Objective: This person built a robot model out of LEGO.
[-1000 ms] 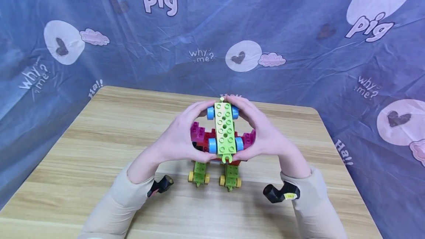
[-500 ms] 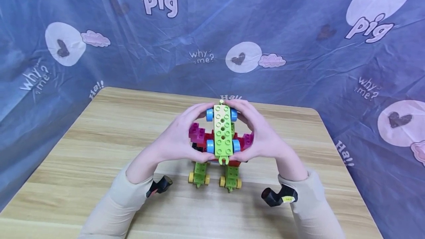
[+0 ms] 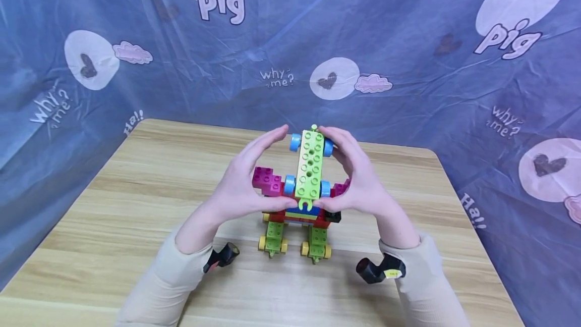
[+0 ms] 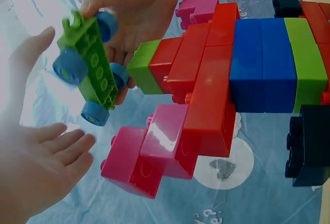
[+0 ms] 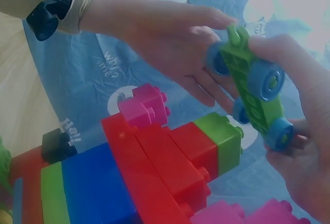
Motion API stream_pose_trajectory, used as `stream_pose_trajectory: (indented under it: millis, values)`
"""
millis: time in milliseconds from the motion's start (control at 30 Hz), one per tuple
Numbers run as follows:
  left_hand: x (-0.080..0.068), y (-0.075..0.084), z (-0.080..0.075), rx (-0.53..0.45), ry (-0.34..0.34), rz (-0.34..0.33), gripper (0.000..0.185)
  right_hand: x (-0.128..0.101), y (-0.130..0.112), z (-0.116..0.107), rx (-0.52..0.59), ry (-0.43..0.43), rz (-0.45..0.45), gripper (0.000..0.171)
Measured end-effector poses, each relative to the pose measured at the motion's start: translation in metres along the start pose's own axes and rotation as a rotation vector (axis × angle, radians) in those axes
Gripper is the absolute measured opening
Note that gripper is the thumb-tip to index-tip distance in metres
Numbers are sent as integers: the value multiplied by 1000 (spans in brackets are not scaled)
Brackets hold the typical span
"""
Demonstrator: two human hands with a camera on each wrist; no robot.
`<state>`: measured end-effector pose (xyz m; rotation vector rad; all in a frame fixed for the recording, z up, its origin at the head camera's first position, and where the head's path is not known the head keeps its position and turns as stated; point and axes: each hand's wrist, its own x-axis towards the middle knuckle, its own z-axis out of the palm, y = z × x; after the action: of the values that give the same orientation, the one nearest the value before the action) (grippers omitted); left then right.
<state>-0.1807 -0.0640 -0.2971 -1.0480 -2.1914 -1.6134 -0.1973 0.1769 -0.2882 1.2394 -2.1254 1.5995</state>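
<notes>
Around: while the block model stands mid-frame on the table, nothing blocks.
Axis: green wheeled plate upright, slightly tilted.
Hands: right hand pinches it; left hand relaxed, off.

Green wheeled plate between two hands, beside brick model.

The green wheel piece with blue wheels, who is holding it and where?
The right hand holds the green wheel piece by its wheeled side, fingers at top, thumb at bottom. The left hand is open beside it.
</notes>
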Motion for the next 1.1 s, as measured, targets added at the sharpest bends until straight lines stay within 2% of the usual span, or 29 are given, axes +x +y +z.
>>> stream_pose_trajectory:
  millis: [100, 233, 333, 533, 800, 1100]
  values:
    - [1, 1, 3, -24, 54, 22, 97, 1, 0, 2, -20, 85, -1, 111]
    - [1, 5, 8, -16, 60, 22, 92, 1, 0, 5, -52, 178, 19, 112]
    - [1, 8, 13, 11, 72, 4, 90, 1, -1, 7, -56, 231, 40, 113]
    - [3, 11, 21, 25, 119, -80, 80, 0, -4, 14, -52, 306, 68, 113]
    - [5, 12, 22, 6, 80, -75, 78, 0, -8, 19, -39, 322, 71, 114]
    - [5, 9, 23, 8, 93, -31, 74, -2, -9, 19, -16, 265, 96, 114]
